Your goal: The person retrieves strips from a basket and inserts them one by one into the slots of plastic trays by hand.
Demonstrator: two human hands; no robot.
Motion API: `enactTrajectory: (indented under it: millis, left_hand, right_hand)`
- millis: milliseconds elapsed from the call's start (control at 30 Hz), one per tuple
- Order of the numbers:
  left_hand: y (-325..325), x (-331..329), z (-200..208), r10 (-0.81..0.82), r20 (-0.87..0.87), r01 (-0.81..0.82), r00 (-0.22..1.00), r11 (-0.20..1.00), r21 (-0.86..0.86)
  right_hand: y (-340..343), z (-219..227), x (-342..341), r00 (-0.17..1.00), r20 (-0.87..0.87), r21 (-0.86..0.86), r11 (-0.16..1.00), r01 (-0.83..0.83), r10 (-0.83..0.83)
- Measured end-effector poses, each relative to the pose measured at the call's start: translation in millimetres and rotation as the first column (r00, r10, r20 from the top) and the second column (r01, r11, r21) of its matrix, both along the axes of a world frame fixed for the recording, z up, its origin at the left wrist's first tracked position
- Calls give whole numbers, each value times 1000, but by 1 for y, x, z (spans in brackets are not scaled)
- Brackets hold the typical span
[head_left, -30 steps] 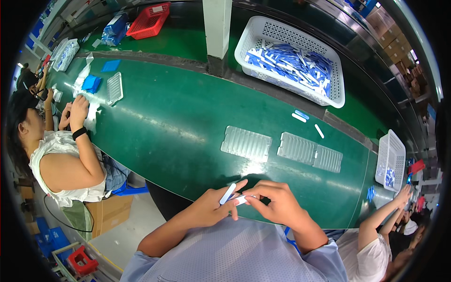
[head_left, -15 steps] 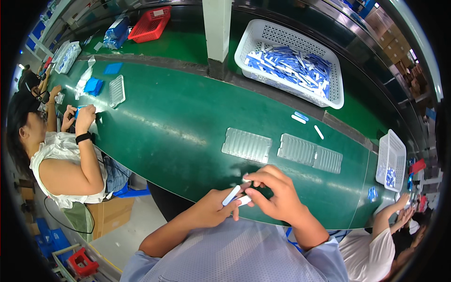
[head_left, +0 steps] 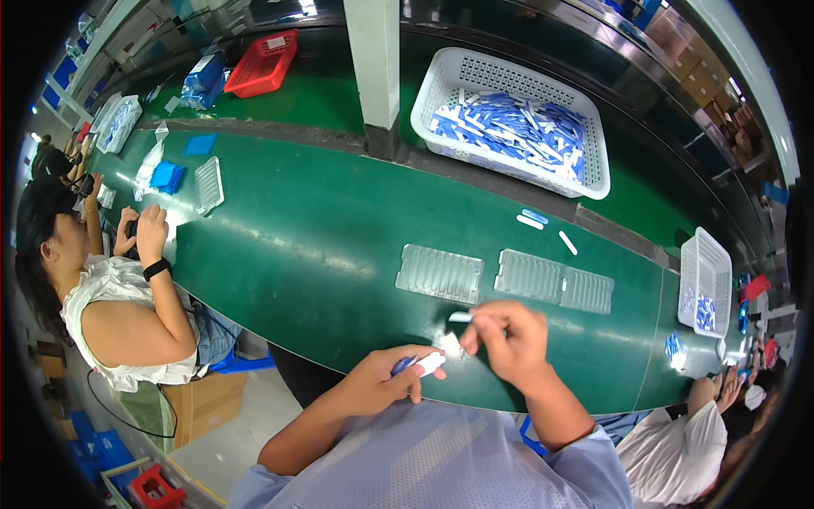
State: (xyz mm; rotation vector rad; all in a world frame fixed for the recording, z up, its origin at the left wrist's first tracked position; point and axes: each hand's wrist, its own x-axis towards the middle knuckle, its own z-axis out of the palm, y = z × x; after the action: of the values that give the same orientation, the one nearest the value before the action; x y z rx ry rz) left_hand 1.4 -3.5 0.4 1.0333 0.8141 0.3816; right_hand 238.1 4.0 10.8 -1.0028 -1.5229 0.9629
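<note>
Green belt [head_left: 322, 254]; left hand [head_left: 386, 382] fingers grasp blue-white stick [head_left: 421, 364], right hand [head_left: 509, 335] pinches white strip [head_left: 462, 316].

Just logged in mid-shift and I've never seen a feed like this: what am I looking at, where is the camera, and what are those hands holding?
No machine here: a person works bare-handed, filmed by a fisheye camera on their head, looking down. The left hand grips a small blue-and-white stick; the right hand pinches a thin white piece. On the green table lie clear plastic trays, a few loose sticks and a white basket full of blue-and-white parts. Co-workers sit at both sides.
</note>
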Motion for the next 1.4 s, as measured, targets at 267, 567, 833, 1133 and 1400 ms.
enactTrajectory:
  millis: [267,567,833,1133,1400]
  left_hand:
    - [-6,-15,-14,203,63,-196,977,975,-100]
    - [-13,-24,-22,200,42,-199,979,979,-38]
    - [-11,-23,-30,210,-36,-160,977,837,523]
    - [-7,-32,-32,177,-6,-169,984,946,278]
    - [-5,-34,-37,205,108,-220,973,965,143]
  right_hand:
    - [4,7,6,875,-482,-305,928,-213,42]
    - [9,8,-3,919,-393,-333,926,-180,37]
    - [79,6,-9,900,435,-161,986,41,33]
    - [127,-2,-29,665,685,-172,953,-249,297]
    - [137,16,18,618,780,303,922,-242,-94]
